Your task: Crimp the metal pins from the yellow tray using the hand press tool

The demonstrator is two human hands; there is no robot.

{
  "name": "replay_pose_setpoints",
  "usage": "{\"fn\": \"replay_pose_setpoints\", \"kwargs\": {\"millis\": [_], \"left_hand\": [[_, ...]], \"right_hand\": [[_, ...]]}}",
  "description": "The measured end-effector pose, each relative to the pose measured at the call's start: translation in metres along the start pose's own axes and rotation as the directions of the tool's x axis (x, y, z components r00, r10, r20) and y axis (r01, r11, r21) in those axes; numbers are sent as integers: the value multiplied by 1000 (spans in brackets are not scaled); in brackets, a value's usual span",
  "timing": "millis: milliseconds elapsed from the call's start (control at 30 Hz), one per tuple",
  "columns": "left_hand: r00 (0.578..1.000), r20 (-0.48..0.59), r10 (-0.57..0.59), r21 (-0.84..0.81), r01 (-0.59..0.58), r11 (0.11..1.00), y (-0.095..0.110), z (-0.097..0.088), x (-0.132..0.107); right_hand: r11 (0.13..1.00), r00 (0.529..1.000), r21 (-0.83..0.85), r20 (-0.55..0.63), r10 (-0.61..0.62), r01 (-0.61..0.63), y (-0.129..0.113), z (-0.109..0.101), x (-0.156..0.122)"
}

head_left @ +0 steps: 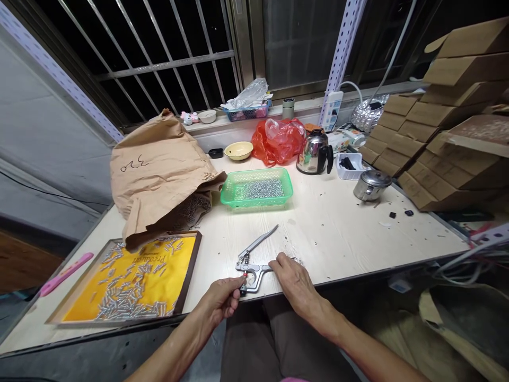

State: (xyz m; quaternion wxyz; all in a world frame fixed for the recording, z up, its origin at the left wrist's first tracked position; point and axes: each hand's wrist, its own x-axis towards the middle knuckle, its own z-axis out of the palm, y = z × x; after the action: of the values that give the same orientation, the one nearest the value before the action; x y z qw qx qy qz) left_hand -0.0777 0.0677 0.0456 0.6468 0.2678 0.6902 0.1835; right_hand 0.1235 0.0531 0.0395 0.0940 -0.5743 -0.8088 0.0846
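Observation:
Near the table's front edge lies a silver hand-press plier (pixel 254 269) with a C-shaped frame, a spring and a raised lever pointing away to the right. My right hand (pixel 293 278) is closed around its fixed handle. At the jaw end, my left hand (pixel 219 300) pinches with thumb and fingertips; whatever small thing it holds is too small to make out. To the left, a shallow tray (pixel 190 273) with a yellow lining holds many loose small metal pins (pixel 127 300). Beyond the plier stands a green plastic basket (pixel 256 202) with more small metal pieces (pixel 264 189) inside.
A large brown paper bag (pixel 159 170) leans open over the tray's back edge. A pink-handled tool (pixel 66 274) lies far left. Toward the back stand a red plastic bag (pixel 278 143), a kettle (pixel 314 154) and a lidded metal pot (pixel 370 187). Cardboard boxes (pixel 445 122) are stacked at right.

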Motion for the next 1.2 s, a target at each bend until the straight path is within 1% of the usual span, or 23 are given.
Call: {"fn": "replay_pose_setpoints", "kwargs": {"millis": [67, 133, 300, 367, 533, 633, 733, 800, 867, 933, 1000, 1100, 1200], "left_hand": [[1000, 13, 1, -42, 0, 999, -2, 1, 0], [999, 37, 10, -34, -9, 999, -1, -1, 1], [991, 132, 14, 161, -35, 986, 8, -8, 3], [987, 161, 0, 197, -32, 980, 10, -9, 2], [987, 161, -25, 169, -3, 986, 9, -9, -1], [989, 150, -18, 175, -9, 985, 8, -8, -3], [991, 131, -6, 194, -20, 981, 8, -7, -5], [992, 122, -6, 208, -20, 978, 9, -6, -6], [993, 120, -12, 215, -14, 977, 10, -6, -6], [993, 120, -10, 214, -16, 977, 9, -6, -6], [993, 118, -5, 212, -21, 977, 8, -6, -5], [993, 114, 4, 207, -28, 978, 7, -6, -4], [994, 108, 11, 205, -34, 978, 6, -5, -4]], "right_hand": [[1000, 1000, 1, -21, -3, 3, 0, 1, 0], [1000, 999, -1, -38, -4, 4, -1, 3, -1], [1000, 998, -13, -70, -8, 7, -2, 5, -2], [1000, 997, -11, -71, -8, 8, -2, 5, -2], [1000, 1000, -8, -30, 4, -4, -2, 3, -3], [997, 1000, 74, 13, -26, 25, 5, -4, 0], [975, 993, 192, 21, -120, 113, 15, -17, 11], [967, 983, 193, 38, -177, 166, 23, -26, 24], [969, 971, 158, 117, -210, 190, 30, -31, 40], [965, 946, 145, 214, -244, 217, 36, -32, 56], [955, 920, 141, 264, -291, 262, 40, -30, 69], [942, 905, 117, 264, -335, 315, 40, -28, 76], [944, 912, 95, 243, -331, 317, 36, -31, 73]]}}
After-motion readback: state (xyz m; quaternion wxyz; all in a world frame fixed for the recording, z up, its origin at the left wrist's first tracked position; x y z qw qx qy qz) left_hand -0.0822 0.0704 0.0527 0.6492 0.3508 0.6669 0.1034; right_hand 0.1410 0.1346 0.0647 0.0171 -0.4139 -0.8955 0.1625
